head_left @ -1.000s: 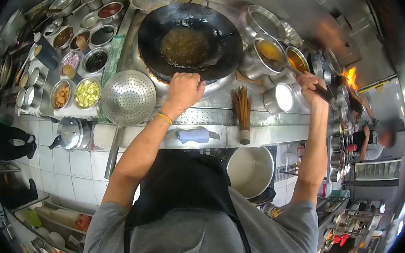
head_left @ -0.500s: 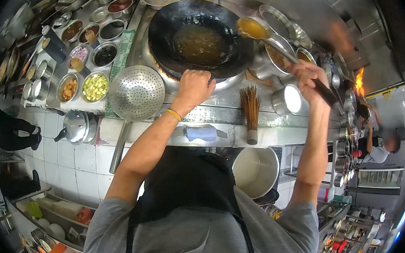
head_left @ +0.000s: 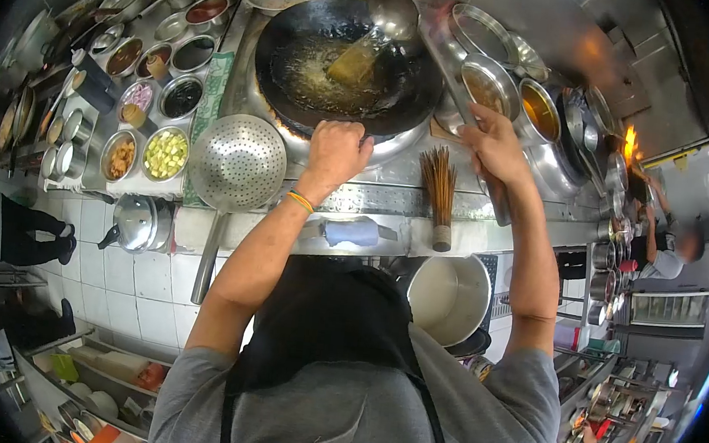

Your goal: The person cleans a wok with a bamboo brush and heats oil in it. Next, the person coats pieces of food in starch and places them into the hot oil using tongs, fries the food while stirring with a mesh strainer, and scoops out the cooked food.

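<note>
A black wok point(head_left: 282, 89) sits on the stove with bubbling yellowish liquid in it. My left hand point(head_left: 337, 151) is closed at the wok's near rim; the part it grips is hidden beneath the fingers. In my right hand point(head_left: 494, 149) is the long handle of a ladle point(head_left: 392, 12), tilted over the wok's back right side as yellow liquid pours from its bowl. Right of the wok stand a metal pot point(head_left: 486, 88) and a container of orange-yellow liquid point(head_left: 539, 111).
A perforated strainer point(head_left: 238, 161) rests left of my left hand. Between my hands is a bamboo brush point(head_left: 438, 199). Bowls of ingredients, such as chopped green pieces point(head_left: 166, 153), stand at the left. Flames point(head_left: 630, 144) and another person point(head_left: 668, 253) are at the far right.
The ladle has moved from the pot to over the wok and tipped, pouring its yellow liquid. My right hand has shifted slightly left. My left hand stays at the rim.
</note>
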A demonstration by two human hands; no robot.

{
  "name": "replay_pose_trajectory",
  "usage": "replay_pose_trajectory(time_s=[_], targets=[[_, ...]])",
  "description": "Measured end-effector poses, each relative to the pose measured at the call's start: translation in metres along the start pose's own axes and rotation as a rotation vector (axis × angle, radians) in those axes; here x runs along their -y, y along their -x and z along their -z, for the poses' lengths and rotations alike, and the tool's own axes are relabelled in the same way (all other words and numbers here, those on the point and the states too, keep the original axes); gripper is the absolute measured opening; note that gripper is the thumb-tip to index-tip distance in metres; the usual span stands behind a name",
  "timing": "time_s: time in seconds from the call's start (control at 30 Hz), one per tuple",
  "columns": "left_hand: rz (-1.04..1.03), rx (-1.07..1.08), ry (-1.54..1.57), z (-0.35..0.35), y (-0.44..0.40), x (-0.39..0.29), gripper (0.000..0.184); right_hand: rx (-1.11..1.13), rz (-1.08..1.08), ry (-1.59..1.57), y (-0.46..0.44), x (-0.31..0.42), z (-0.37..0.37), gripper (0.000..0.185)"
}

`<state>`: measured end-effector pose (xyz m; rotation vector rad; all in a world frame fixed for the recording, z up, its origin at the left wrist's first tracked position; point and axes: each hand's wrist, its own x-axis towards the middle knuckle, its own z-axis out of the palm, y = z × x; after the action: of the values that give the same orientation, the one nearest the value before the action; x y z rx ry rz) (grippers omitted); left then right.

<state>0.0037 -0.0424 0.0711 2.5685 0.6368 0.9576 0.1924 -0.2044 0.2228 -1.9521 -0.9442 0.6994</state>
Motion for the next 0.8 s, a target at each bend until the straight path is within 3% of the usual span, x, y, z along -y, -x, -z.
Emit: replay_pose_trajectory(time_s=[0.2,0.37,0.57,0.67,0.7,0.73,0.8], targets=[[-0.002,-0.028,0.014,-0.006,0.000,0.003,0.027,-0.237,0.054,0.151,0.010,-0.021,0.048,0.040],[0.019,-0.002,0.000,-0.007,0.000,0.002,0.027,-0.374,-0.133,0.332,0.003,-0.054,0.077,0.019],[0.006,-0.007,-0.017,-0.006,-0.001,0.001,0.028,-0.322,-0.357,0.222,-0.027,-0.121,0.097,0.012],[0.005,-0.015,-0.021,-0.009,0.000,0.003,0.028,-0.219,-0.517,-0.432,-0.036,-0.123,0.108,0.018],[0.004,-0.017,-0.018,-0.009,0.000,0.003,0.028,0.012,-0.550,-0.571,-0.026,-0.104,0.118,0.020],[0.005,-0.019,-0.016,-0.009,0.000,0.004,0.028,0.047,-0.615,-1.033,-0.036,-0.117,0.128,0.016],[-0.002,-0.010,0.000,-0.008,0.000,0.003,0.027,-0.052,-0.586,-1.445,-0.038,-0.120,0.136,0.013]])
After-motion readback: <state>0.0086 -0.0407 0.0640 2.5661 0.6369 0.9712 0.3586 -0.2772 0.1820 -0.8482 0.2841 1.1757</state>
